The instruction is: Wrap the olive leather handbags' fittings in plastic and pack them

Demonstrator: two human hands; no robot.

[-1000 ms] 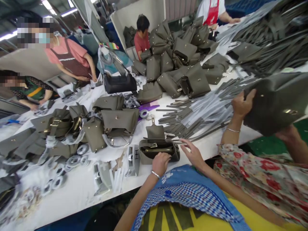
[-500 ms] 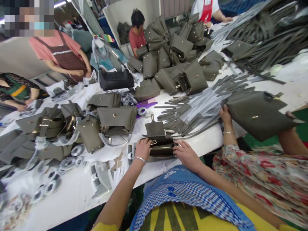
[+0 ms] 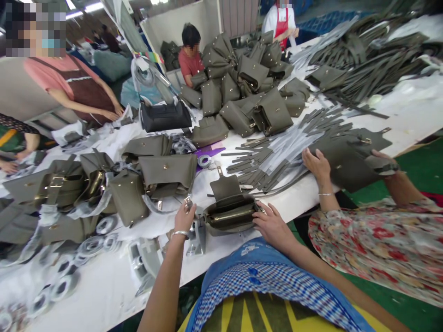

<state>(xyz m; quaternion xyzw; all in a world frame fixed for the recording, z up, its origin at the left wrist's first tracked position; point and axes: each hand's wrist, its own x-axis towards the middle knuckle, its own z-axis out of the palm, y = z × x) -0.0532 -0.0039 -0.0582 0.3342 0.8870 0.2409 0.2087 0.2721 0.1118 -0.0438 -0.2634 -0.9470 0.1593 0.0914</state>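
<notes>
An olive-grey handbag (image 3: 230, 222) stands upright on the table in front of me, its mouth gaping and a gold zip line showing inside. Its flap (image 3: 224, 186) is folded back away from me. My right hand (image 3: 273, 223) grips the bag's right end, near the rim. Left of the bag, apart from it, my left hand (image 3: 183, 219) pinches a small shiny metal buckle-like piece (image 3: 188, 202) between fingertips. Whether that piece joins a strap, I cannot tell. Beneath it, beside the bag, lie plastic-wrapped parts (image 3: 197, 237).
Finished-looking bags (image 3: 168, 173) crowd the left, with wrapped rolls (image 3: 92, 246) before them. A heap of bags (image 3: 238, 87) rises behind. Flat strips (image 3: 280, 161) spread at centre right. A co-worker's hands (image 3: 318, 166) hold another bag (image 3: 349, 161) at my right. Other people work across the table.
My left hand has left the handbag's left end and moved left, now holding the small metal piece. The bag's mouth is wider. The co-worker at right has lowered their bag.
</notes>
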